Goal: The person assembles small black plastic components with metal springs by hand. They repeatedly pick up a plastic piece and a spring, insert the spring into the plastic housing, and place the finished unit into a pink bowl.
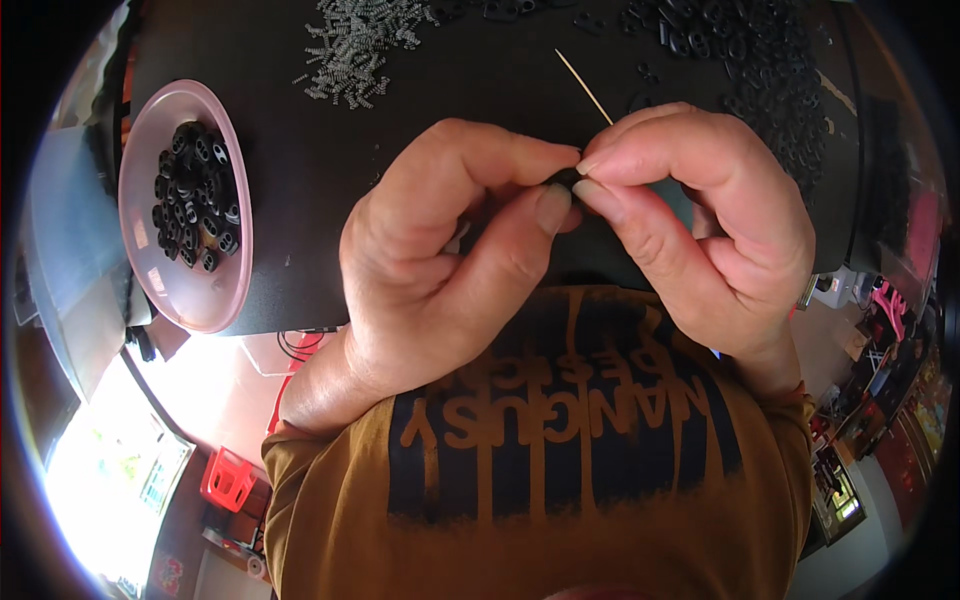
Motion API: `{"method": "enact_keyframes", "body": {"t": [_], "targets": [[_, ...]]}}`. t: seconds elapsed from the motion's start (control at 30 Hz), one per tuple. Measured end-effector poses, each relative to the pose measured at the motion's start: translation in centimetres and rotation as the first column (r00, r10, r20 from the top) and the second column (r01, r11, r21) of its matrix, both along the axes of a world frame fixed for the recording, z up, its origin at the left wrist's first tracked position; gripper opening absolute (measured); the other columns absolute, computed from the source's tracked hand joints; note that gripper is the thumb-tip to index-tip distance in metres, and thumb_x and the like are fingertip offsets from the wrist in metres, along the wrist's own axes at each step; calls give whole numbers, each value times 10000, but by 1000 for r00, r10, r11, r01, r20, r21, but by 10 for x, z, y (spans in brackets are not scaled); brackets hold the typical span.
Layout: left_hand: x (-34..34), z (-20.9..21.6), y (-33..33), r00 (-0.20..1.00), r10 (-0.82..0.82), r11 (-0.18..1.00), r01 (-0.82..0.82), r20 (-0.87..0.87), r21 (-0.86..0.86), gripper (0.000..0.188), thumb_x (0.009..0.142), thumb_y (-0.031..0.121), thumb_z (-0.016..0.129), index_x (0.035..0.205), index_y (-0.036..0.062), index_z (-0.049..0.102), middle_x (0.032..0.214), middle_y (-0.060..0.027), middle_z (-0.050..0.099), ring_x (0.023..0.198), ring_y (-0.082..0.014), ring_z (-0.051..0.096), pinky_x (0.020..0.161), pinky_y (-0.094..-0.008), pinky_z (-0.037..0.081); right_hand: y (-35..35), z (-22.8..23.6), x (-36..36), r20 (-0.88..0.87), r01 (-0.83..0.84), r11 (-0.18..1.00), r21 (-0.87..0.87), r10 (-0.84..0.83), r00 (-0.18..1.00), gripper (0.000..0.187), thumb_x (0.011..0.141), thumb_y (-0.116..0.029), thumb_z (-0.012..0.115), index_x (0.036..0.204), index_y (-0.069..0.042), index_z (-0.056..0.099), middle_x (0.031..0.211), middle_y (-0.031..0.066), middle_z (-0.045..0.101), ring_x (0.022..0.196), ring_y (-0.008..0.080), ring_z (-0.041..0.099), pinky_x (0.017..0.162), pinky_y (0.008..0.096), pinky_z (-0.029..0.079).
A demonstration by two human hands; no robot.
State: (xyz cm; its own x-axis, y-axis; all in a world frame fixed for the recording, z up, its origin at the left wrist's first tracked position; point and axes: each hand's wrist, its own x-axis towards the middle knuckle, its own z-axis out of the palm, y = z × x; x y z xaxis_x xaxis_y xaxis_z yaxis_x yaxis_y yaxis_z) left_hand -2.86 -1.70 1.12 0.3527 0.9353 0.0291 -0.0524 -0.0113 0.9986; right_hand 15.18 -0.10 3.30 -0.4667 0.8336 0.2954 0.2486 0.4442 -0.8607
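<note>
My left hand [440, 245] and my right hand [710, 215] meet above the black table [290, 215]. Thumb and forefinger of each are pinched together at the fingertips. Between them is a small black plastic part [566, 177], mostly covered by the fingers, so its exact shape does not show. A thin pale wooden stick [583, 85] juts out past the right forefinger. Whether the right hand holds that stick or it lies on the table behind, I cannot tell.
A pale pink bowl [135, 215] at the left holds several black plastic pieces with holes [195, 195]. Small metal springs [360, 45] are heaped at the far edge. Loose black plastic parts [740, 50] spread over the far right. A red plastic stool [228, 480] stands at lower left.
</note>
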Motion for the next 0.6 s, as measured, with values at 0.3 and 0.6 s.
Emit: {"method": "enact_keyframes", "body": {"t": [0.3, 0.6], "targets": [[11, -7, 1, 934, 103, 959, -2, 343, -282, 137, 853, 89, 541, 970, 24, 513, 846, -83, 608, 550, -63, 492, 479, -169, 405, -11, -6, -3, -276, 36, 951, -308, -125, 953, 247, 797, 46, 557, 1030, 48, 476, 908, 112, 550, 821, 124, 541, 716, 235, 459], [9, -13, -2, 960, 51, 979, 7, 275, -204, 173, 857, 25, 508, 1027, -3, 487, 826, -93, 607, 598, -44, 509, 527, -165, 435, -14, -10, -2, -229, 72, 938, -339, -156, 961, 96, 816, 22, 540, 911, 34, 545, 866, 114, 549, 714, 130, 562, 638, 224, 451]]}}
